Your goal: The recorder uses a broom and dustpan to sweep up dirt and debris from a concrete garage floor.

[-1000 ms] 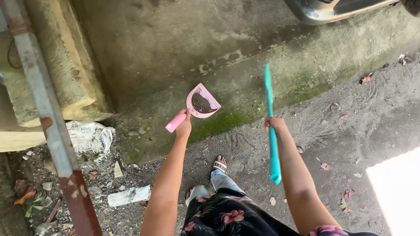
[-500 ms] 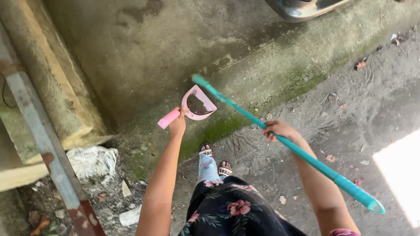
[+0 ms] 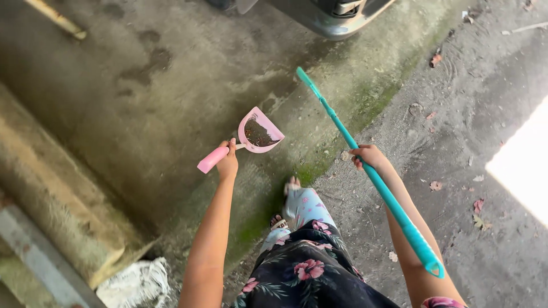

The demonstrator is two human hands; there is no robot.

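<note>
Left hand (image 3: 228, 162) gripping pink dustpan (image 3: 260, 132) of dark dirt mid-frame, right hand (image 3: 368, 155) closed round slanting teal broom handle (image 3: 365, 166), mossy concrete floor (image 3: 171, 102) beneath

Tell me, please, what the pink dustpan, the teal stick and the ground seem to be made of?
Pink dustpan: probably plastic, with an even, smooth colour and a thin moulded rim. Teal stick: likely plastic or a coated tube, uniform and slightly glossy. Ground: looks like concrete, grey, rough and stained, with green moss along an edge.
</note>
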